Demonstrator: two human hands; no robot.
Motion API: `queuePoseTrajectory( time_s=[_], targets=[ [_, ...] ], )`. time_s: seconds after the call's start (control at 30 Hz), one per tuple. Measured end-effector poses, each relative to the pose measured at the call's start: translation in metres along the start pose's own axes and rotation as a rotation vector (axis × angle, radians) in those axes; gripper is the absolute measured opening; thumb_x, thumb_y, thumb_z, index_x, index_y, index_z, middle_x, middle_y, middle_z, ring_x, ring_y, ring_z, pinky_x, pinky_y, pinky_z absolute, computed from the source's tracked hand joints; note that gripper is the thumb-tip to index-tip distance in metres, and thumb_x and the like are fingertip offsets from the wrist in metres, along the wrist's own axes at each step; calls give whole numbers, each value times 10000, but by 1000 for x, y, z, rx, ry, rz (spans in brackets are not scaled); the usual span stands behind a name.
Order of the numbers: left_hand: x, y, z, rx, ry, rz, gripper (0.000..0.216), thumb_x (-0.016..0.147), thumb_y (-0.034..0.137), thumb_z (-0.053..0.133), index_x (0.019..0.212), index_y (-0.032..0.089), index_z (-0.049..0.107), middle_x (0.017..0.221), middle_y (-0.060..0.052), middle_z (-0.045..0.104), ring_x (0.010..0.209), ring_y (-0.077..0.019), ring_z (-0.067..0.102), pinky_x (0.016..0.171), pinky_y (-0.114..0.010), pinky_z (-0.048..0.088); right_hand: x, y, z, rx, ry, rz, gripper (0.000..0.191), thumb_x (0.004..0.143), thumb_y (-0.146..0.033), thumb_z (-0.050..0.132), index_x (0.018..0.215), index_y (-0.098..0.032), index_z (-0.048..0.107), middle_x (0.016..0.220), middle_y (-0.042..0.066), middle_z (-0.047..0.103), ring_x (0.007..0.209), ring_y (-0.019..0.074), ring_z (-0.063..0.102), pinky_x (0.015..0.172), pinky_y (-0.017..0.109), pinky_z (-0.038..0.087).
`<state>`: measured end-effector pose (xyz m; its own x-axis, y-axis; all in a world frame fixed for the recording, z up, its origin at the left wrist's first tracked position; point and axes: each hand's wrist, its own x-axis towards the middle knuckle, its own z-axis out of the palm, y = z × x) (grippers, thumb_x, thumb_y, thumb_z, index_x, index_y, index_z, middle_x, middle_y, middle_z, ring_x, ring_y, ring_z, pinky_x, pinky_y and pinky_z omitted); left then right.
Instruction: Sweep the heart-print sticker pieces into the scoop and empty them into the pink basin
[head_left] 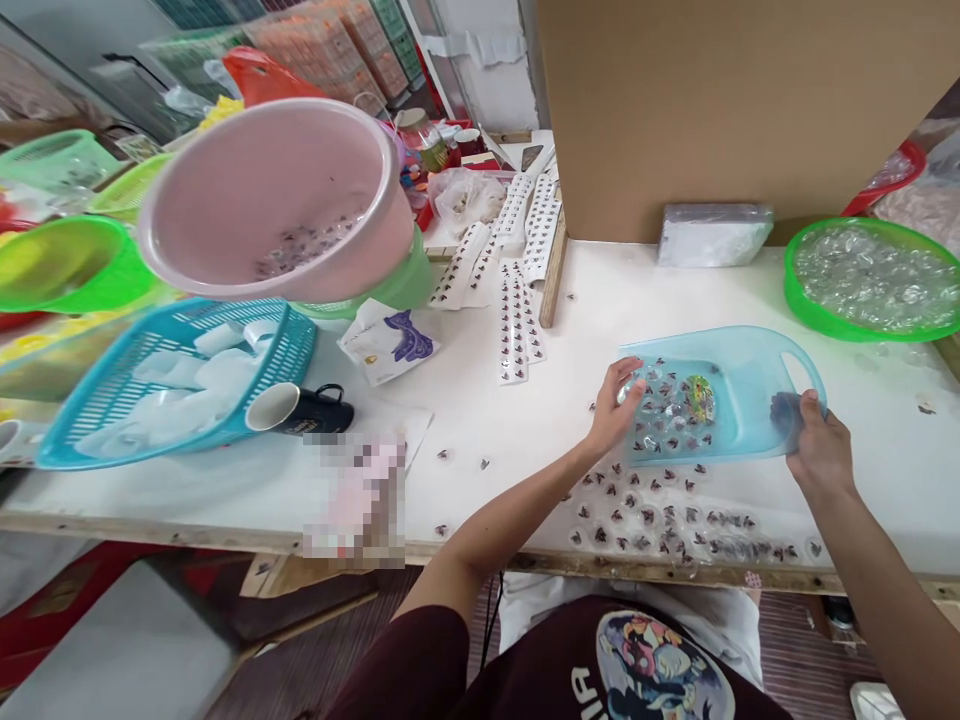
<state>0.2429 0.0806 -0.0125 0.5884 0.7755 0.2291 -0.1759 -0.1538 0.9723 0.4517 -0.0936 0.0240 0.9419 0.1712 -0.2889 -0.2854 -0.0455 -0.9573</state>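
Note:
A translucent blue plastic scoop is tilted above the white tabletop, its open mouth toward the left. My right hand grips it at the handle end, thumb on top. Inside lie many small clear round plastic pieces with dark marks, along with a yellow-green printed disc. At the mouth is my left hand, thumb and fingers apart and curved against the clear pieces there. More such marked pieces are spread on the table below the scoop, near the front edge.
Left stand a big pink basin, a blue basket of white rolls and a dark mug. Sticker strips lie mid-table. At right is a green basin of clear pieces; cardboard rises behind.

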Motion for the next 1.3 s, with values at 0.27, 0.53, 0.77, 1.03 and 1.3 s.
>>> queuePoseTrajectory(
  time_s=[0.27, 0.53, 0.77, 1.03, 1.3],
  targets=[
    [42, -10, -35, 189, -72, 72, 492, 1004, 595, 490, 1326, 226, 535, 1361, -144, 651, 1314, -279, 590, 1134, -480, 437, 5, -10, -7, 45, 25, 35, 235, 895, -407, 707, 871, -172, 703, 854, 45, 729, 681, 139, 681, 618, 262, 636],
    [149, -29, -94, 969, -133, -86, 777, 975, 606, 484, 1523, 66, 377, 1654, -247, 299, 1577, -376, 180, 1271, -567, 165, 5, -20, -11, 66, 70, 82, 158, 931, -317, 667, 879, -172, 698, 860, 41, 727, 682, 131, 679, 643, 242, 640],
    [48, -21, -88, 828, -497, 12, 778, 989, 688, 374, 1595, 204, 313, 1653, -128, 365, 1541, -291, 320, 1284, -466, 240, 26, -38, -39, 81, 132, 8, 198, 904, -330, 704, 866, -137, 682, 785, 40, 689, 653, 126, 647, 722, 273, 625],
    [-20, -8, -104, 869, -567, 108, 1183, 766, 759, 704, 1642, 180, 160, 1696, -215, 184, 1582, -377, 130, 1291, -555, 118, 44, -25, -39, -77, 80, -148, 368, 836, -487, 761, 834, -123, 703, 747, 36, 658, 635, 120, 586, 683, 300, 546],
    [-13, -28, -47, 700, -388, 112, 831, 956, 673, 497, 1590, 181, 278, 1651, -219, 325, 1567, -341, 232, 1279, -541, 172, 15, 3, 6, -134, -63, -172, 448, 797, -606, 749, 826, -161, 711, 753, 14, 676, 674, 137, 621, 726, 315, 558]
  ],
)
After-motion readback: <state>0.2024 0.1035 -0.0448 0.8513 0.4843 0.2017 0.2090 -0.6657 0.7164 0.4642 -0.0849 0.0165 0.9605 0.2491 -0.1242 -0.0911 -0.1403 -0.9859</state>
